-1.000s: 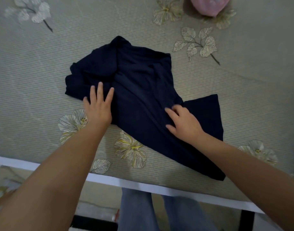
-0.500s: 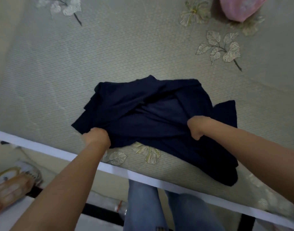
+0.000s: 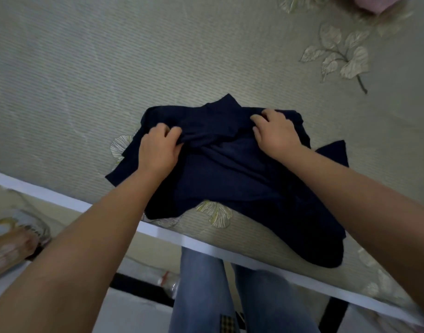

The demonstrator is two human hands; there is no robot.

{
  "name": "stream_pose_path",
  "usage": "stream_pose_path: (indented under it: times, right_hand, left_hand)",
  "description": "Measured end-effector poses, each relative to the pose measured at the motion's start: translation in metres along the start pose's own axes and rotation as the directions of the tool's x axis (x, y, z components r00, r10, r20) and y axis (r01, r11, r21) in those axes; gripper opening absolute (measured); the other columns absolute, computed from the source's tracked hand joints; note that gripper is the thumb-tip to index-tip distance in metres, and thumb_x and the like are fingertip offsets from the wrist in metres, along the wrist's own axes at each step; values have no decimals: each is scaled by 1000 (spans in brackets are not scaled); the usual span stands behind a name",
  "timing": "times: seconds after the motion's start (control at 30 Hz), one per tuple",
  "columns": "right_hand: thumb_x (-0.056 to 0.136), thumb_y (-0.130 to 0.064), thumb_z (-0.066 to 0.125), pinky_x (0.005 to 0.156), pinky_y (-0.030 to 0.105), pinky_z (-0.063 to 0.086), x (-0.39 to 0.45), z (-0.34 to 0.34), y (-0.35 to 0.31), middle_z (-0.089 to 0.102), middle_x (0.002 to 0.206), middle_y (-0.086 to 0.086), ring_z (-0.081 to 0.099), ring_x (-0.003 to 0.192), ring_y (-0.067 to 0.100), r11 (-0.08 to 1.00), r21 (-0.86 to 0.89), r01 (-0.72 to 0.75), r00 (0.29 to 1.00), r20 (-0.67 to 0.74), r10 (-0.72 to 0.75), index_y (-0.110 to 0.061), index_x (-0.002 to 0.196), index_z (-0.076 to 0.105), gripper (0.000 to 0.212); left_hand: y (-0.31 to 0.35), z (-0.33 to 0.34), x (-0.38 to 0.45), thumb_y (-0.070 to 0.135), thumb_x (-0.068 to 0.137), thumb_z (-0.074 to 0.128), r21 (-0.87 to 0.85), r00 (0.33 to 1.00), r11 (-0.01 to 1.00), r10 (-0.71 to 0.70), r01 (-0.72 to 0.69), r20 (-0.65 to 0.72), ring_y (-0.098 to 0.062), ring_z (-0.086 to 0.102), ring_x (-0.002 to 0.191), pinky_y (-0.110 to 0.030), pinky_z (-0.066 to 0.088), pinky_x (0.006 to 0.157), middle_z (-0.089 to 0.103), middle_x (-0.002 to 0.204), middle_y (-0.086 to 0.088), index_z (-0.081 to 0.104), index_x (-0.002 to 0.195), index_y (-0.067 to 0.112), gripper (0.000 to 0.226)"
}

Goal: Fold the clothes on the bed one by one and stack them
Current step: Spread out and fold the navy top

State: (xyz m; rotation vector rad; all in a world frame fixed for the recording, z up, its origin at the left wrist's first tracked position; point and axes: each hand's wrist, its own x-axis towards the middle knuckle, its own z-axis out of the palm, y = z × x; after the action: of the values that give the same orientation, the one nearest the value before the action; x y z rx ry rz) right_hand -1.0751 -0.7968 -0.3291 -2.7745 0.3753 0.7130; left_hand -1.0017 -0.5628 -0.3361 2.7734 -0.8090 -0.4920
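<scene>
Nearest the camera stand the person's legs in faded blue jeans (image 3: 201, 292), below the white edge of the bed (image 3: 62, 199). Beyond it lies a ribbed, pale green bed cover (image 3: 110, 80) printed with gold-lined leaves and flowers. On its near part the dark navy garment (image 3: 230, 179) lies rumpled, soft and matte, one end trailing toward the bed's edge. The left hand (image 3: 159, 150) pinches a bunched fold of the cloth in a closed grip. The right hand (image 3: 276, 133) curls its fingers into the fabric by the upper hem, gripping it as well. Half a second ago both hands clutched the garment's near edge; they now hold it farther up, and the cloth is doubled over. At the far right corner sits a blurred pink object (image 3: 376, 3). No writing is legible.
</scene>
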Motion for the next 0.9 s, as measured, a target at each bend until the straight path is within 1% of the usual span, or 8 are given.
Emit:
stream_pose_path:
  times: [0.13, 0.27, 0.4, 0.53, 0.6, 0.67, 0.77, 0.9]
  right_hand:
    - [96, -25, 43, 105, 46, 24, 19, 8, -8, 38, 137, 19, 36, 125, 33, 988, -150, -26, 991, 123, 45, -15, 140, 34, 45]
    - [93, -4, 36, 66, 33, 34, 32, -8, -22, 61, 104, 20, 56, 93, 32, 979, 100, -176, 976, -112, 187, 2, 100, 58, 23]
    - [93, -1, 30, 81, 26, 35, 48, -40, -12, 56, 121, 15, 51, 114, 28, 460, 733, -501, 618, -69, 783, 4, 116, 53, 33]
    - [99, -9, 26, 92, 14, 22, 45, -45, 16, 45, 139, 5, 43, 126, 17, 92, 897, -432, 274, 33, 961, -7, 132, 43, 38]
    - [101, -15, 23, 94, 13, 22, 36, -37, 24, 37, 146, 5, 38, 131, 16, 15, 910, -415, 218, 84, 972, -8, 139, 33, 40]
    - [100, -17, 28, 103, 19, 21, 30, -27, 16, 23, 152, 10, 29, 136, 21, 139, 858, -494, 336, 41, 941, -9, 145, 19, 47]
    - [92, -17, 42, 114, 42, 10, 27, -8, -25, 2, 154, 20, 7, 142, 31, 662, 414, -624, 686, -114, 718, -9, 146, 17, 61]
    - [90, -34, 49, 103, 42, 31, 22, 15, -104, 44, 136, 19, 40, 127, 33, 985, 170, -37, 996, -75, 51, -4, 131, 42, 51]
  left_hand:
    - [-25, -30, 16, 12, 95, 42, -212, 944, 950, -270, 229, -189, -38, 50, 99, -39, 32, 78, 52, 108, -29, 54, 107, -8, 27]
    - [-71, -56, 19, 13, 97, 38, -337, 767, 812, -571, 476, -294, -35, 49, 105, -35, 29, 83, 51, 115, -27, 48, 111, -10, 29]
    - [-82, -55, 5, 1, 87, 45, -236, 684, 694, -717, 680, -136, -38, 50, 104, -43, 38, 85, 44, 125, -22, 45, 120, 1, 33]
    - [-104, -42, -13, 1, 84, 50, 237, 809, 812, -572, 533, 139, -38, 48, 107, -41, 36, 91, 45, 119, -22, 55, 115, 2, 31]
    - [-114, -38, -22, 6, 87, 49, 462, 788, 795, -550, 393, 276, -33, 42, 117, -36, 30, 100, 44, 124, -16, 55, 120, 6, 33]
    - [-114, -36, -28, 8, 86, 51, 506, 821, 800, -502, 322, 271, -32, 36, 120, -36, 25, 103, 42, 125, -16, 55, 120, 5, 35]
    - [-99, -25, -27, 2, 78, 53, 303, 935, 916, -319, 263, 156, -37, 39, 113, -44, 24, 99, 49, 116, -26, 60, 104, -7, 28]
    - [-70, -12, -20, 15, 89, 51, 126, 904, 948, -317, 292, 287, -37, 40, 117, -45, 35, 93, 45, 124, -24, 49, 117, -4, 34]
